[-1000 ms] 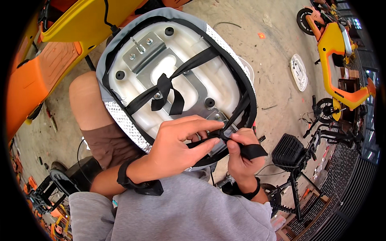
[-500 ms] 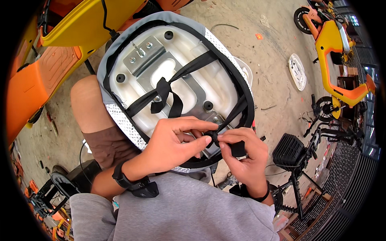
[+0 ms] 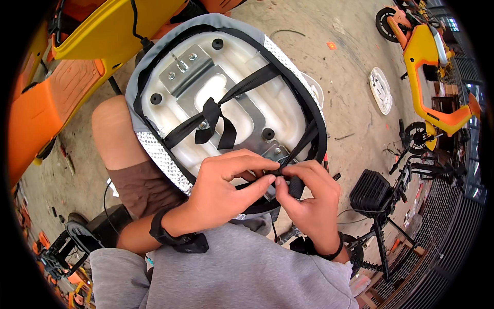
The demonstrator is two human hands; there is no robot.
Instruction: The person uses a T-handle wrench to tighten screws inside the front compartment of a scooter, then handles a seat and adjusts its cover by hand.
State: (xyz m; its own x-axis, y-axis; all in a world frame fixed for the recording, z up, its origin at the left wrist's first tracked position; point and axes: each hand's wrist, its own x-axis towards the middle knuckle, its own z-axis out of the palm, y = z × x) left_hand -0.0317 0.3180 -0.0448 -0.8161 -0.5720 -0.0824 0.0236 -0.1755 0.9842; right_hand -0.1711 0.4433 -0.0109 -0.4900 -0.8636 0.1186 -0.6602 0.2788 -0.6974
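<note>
A scooter seat (image 3: 288,116) rests upside down on my lap, its white plastic base and metal bracket facing up. A grey and silver quilted cover (image 3: 160,159) wraps its edge. Across the far part runs a black strap (image 3: 250,82), knotted in the middle with loose ends. At the near right, my left hand (image 3: 231,180) pinches a second black strap (image 3: 302,145) between thumb and forefinger. My right hand (image 3: 311,201) is closed on the same strap, fingertips almost touching the left ones. The part between the fingertips is mostly hidden.
A yellow and orange scooter body (image 3: 77,82) stands close at the left. On the concrete floor to the right lies a white plastic part (image 3: 381,91). Beyond are another yellow scooter (image 3: 419,67) and a black basket (image 3: 370,193) on a frame.
Both hands have drawn their fingertips together on the near strap, covering the dark bunched part that showed before. The seat has shifted very slightly.
</note>
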